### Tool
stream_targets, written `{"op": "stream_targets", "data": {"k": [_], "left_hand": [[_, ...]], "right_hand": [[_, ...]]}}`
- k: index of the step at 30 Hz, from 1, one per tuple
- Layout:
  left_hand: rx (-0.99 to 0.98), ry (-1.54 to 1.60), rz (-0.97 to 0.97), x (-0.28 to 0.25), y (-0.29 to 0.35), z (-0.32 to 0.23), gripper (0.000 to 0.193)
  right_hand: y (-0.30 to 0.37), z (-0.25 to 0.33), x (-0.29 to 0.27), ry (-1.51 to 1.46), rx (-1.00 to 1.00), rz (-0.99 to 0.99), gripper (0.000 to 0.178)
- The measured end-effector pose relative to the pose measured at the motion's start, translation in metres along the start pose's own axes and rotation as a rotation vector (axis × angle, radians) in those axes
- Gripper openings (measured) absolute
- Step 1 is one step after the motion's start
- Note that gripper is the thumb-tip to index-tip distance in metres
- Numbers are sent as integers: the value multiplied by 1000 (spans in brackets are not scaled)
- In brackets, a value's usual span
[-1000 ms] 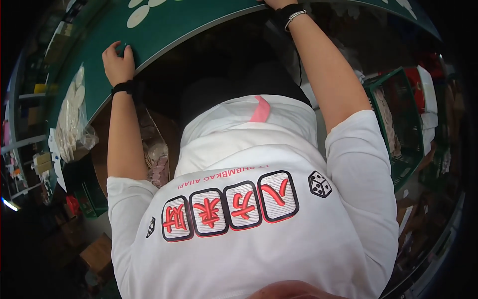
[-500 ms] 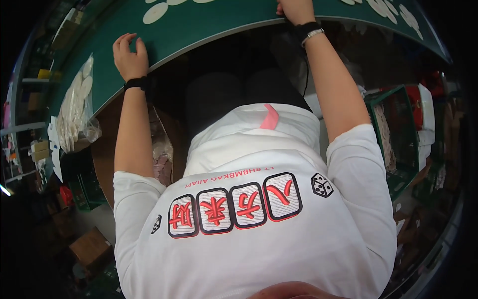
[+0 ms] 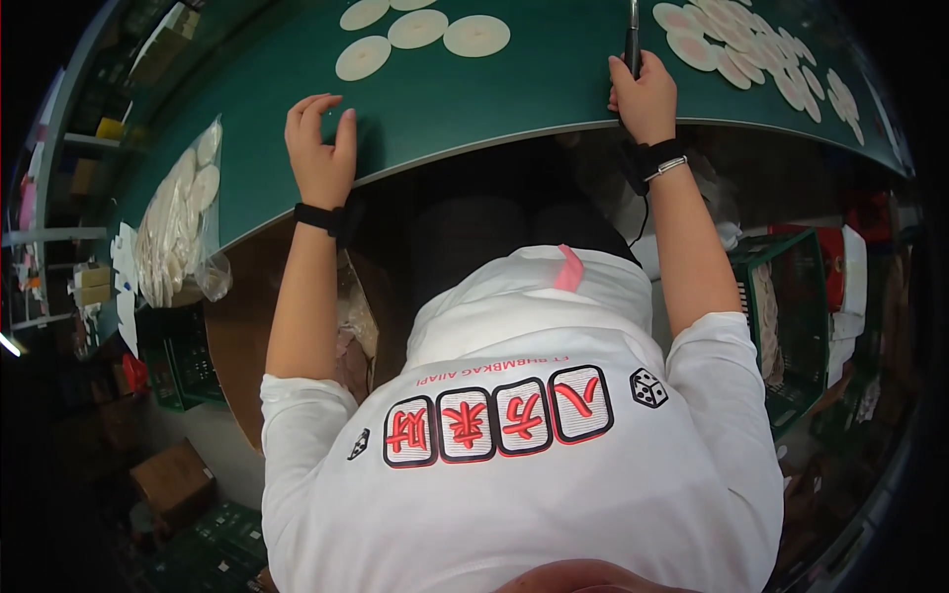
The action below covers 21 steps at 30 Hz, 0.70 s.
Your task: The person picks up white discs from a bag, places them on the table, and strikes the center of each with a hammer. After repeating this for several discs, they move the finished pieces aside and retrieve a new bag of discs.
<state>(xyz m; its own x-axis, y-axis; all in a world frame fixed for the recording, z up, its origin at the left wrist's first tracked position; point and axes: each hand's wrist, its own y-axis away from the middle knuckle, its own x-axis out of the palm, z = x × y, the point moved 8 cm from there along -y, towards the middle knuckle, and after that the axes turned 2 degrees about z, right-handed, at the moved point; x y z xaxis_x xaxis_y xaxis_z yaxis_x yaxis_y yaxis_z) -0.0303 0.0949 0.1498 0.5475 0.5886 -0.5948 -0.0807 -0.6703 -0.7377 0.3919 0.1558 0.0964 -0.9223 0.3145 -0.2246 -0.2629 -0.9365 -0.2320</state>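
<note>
On the green table [image 3: 534, 94], my left hand [image 3: 321, 153] rests near the front edge with its fingers curved and apart, holding nothing. My right hand [image 3: 647, 99] is wrapped round a slim tool with a black handle [image 3: 633, 49] and a metal upper part. The tool points away from me, and its far end is cut off by the top of the picture. Several flat, pale round discs [image 3: 476, 37] lie beyond my left hand, some with a faint mark in the middle. A spread heap of similar discs [image 3: 692, 51], some pinkish, lies right of the tool.
A clear plastic bag of pale discs [image 3: 178, 222] sits at the table's left end. Below the table are an open cardboard box [image 3: 242, 326] on the left and a green crate [image 3: 791, 326] on the right. Another cardboard box [image 3: 173, 481] stands on the floor.
The view has shifted, showing more of the tabletop, the discs and the tool in my right hand. My left hand stays open at the table edge.
</note>
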Motion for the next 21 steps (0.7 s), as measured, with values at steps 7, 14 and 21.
{"op": "stream_targets", "data": {"k": [7,14,21], "left_hand": [[142,52,616,107,-52,-59,49],[236,-145,642,217,-76,-11,69],[202,-257,782,157,-16,-54,73]], "right_hand": [[-20,-18,16,-9,32,14,27],[-61,-54,49,-3,64,8,25],[-50,-58,62,-50,29,78,24]]}}
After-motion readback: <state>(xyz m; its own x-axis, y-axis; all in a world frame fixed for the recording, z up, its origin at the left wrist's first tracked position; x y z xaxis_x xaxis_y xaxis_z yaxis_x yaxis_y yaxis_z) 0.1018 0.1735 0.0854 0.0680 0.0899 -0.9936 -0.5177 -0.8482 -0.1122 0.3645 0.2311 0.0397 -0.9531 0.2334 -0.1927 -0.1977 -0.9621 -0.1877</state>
